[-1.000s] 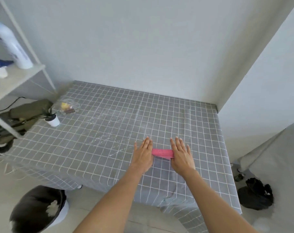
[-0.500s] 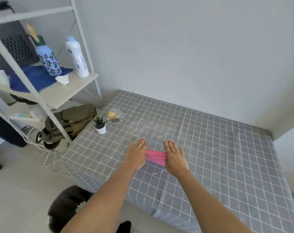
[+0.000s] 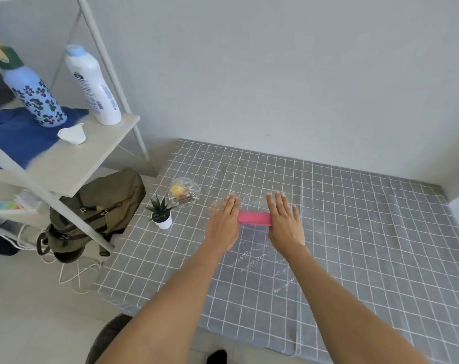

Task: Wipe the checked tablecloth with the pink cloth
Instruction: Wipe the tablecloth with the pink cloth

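A grey tablecloth (image 3: 354, 232) with a white check covers the table. The pink cloth (image 3: 254, 218) lies flat on it, a narrow strip showing between my two hands. My left hand (image 3: 224, 222) presses flat on the cloth's left end, fingers straight and pointing away from me. My right hand (image 3: 284, 224) presses flat on its right end in the same way. Most of the cloth is hidden under my palms. Wet streaks (image 3: 254, 258) glisten on the tablecloth just in front of and behind my hands.
A small potted succulent (image 3: 161, 214) and a clear glass dish (image 3: 184, 191) with sweets stand at the table's left edge, close to my left hand. A white shelf rack (image 3: 73, 156) with bottles and an olive backpack (image 3: 102, 206) stand left of the table. Walls close the far side.
Both hands have pushed the pink cloth away from me and leftward across the tablecloth, toward the plant and dish, leaving wet streaks behind. My view has turned left.
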Demonstrator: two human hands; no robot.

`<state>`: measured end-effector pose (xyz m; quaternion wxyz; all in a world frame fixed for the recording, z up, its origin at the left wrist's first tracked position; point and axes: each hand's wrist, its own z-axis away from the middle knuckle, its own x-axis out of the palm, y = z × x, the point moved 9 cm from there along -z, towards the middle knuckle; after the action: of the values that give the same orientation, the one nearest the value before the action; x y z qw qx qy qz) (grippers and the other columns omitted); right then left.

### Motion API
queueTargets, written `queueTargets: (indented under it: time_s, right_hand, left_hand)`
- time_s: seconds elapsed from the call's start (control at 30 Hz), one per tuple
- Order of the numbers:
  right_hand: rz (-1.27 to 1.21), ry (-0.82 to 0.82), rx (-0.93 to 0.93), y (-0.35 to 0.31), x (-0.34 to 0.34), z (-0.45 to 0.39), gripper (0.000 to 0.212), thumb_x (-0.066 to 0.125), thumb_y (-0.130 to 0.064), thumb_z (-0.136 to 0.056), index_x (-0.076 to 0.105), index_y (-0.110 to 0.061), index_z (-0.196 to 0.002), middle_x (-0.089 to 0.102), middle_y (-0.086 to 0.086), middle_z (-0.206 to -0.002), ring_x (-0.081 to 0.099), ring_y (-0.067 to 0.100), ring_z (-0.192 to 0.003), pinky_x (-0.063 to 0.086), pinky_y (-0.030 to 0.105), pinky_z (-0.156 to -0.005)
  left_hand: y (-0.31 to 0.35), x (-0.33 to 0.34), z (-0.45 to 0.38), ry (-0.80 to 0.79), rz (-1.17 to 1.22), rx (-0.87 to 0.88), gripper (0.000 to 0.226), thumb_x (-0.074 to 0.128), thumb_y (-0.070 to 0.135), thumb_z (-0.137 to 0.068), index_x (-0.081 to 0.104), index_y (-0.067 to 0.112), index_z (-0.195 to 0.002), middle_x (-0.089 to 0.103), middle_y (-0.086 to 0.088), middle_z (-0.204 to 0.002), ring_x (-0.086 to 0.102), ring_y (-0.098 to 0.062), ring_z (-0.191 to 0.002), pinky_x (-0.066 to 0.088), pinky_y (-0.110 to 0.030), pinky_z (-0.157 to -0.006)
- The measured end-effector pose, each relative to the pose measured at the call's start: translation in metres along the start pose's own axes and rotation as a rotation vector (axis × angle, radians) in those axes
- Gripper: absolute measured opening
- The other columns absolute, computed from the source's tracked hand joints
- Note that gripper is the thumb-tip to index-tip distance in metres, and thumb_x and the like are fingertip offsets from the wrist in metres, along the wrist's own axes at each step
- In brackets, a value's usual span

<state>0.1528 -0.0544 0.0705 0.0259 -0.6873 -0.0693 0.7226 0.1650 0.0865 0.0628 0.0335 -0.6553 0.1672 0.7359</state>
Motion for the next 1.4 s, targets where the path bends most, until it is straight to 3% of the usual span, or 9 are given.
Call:
queueTargets:
  time_s: [0.23,0.4,0.63,0.83,0.97,1.13,1.27,1.4]
  right_hand:
    - [-0.019,-0.248,0.057,0.004,0.084,0.062,0.080,0.039,-0.008,-0.095,-0.017,-0.020,-0.152,-0.019,0.002,-0.160,-0.016,0.020,-0.148,-0.005,0.042,-0.120]
    - [-0.081,-0.313,0.075,-0.006,0.107,0.086,0.079,0.036,-0.010,-0.095,-0.019,-0.020,-0.150,-0.020,0.000,-0.160,-0.015,0.019,-0.148,-0.005,0.041,-0.120]
    - [-0.133,-0.383,0.066,-0.011,0.116,0.088,0.077,0.034,-0.037,-0.097,-0.018,-0.019,-0.151,-0.023,0.003,-0.159,-0.017,0.022,-0.147,-0.007,0.046,-0.119]
    - [-0.148,-0.295,-0.037,-0.024,0.109,0.086,0.076,0.030,-0.052,-0.098,-0.017,-0.024,-0.150,-0.026,0.000,-0.155,-0.022,0.018,-0.145,-0.019,0.038,-0.115]
    - [-0.214,-0.178,-0.070,-0.052,0.098,0.070,0.071,0.016,-0.058,-0.094,-0.004,-0.026,-0.154,-0.020,-0.002,-0.157,-0.024,0.014,-0.144,-0.019,0.035,-0.116]
    - [-0.241,-0.140,0.111,-0.057,0.113,0.037,0.064,0.019,-0.052,-0.098,0.001,-0.028,-0.154,-0.015,0.001,-0.160,-0.020,0.015,-0.146,-0.019,0.038,-0.116]
    - [-0.129,-0.176,0.181,-0.050,0.130,0.024,0.071,0.017,-0.062,-0.095,-0.010,-0.031,-0.152,-0.023,-0.003,-0.158,-0.026,0.016,-0.144,-0.022,0.045,-0.114]
    - [-0.101,-0.136,0.203,-0.048,0.135,0.024,0.076,0.008,-0.073,-0.088,-0.010,-0.035,-0.152,-0.020,-0.006,-0.159,-0.023,0.016,-0.145,-0.019,0.050,-0.115]
  left_hand:
    - [-0.003,0.082,0.040,-0.239,-0.053,0.083,0.066,0.035,0.021,-0.101,-0.005,0.010,-0.152,-0.010,-0.005,-0.161,-0.008,-0.018,-0.148,-0.003,-0.046,-0.119]
    - [-0.010,0.102,0.060,-0.308,-0.048,0.092,0.066,0.032,0.021,-0.101,-0.010,0.011,-0.151,-0.015,-0.005,-0.160,-0.010,-0.018,-0.148,-0.003,-0.047,-0.120]
    - [-0.015,0.107,0.063,-0.396,0.026,0.135,0.071,0.028,0.032,-0.101,-0.020,0.013,-0.149,-0.022,-0.005,-0.158,-0.015,-0.018,-0.147,-0.004,-0.046,-0.120]
    - [-0.058,0.096,0.069,-0.302,0.045,0.188,0.069,0.019,0.045,-0.100,-0.025,0.017,-0.146,-0.028,-0.001,-0.154,-0.019,-0.013,-0.145,-0.015,-0.036,-0.116]
    - [-0.096,0.089,0.056,-0.214,0.071,0.095,0.063,0.014,0.044,-0.101,-0.020,0.018,-0.147,-0.024,0.000,-0.156,-0.018,-0.012,-0.145,-0.007,-0.037,-0.121]
    - [-0.128,0.091,0.033,-0.124,0.093,-0.050,0.060,0.013,0.041,-0.103,-0.013,0.016,-0.150,-0.016,-0.001,-0.158,-0.014,-0.014,-0.147,-0.004,-0.036,-0.121]
    - [-0.137,0.097,0.033,-0.085,0.062,-0.040,0.061,0.014,0.045,-0.102,-0.013,0.020,-0.151,-0.019,0.004,-0.158,-0.020,-0.009,-0.145,-0.006,-0.039,-0.121]
    - [-0.139,0.096,0.034,-0.031,0.071,-0.048,0.058,0.011,0.043,-0.102,-0.008,0.023,-0.152,-0.014,0.008,-0.159,-0.016,-0.007,-0.146,-0.005,-0.039,-0.121]
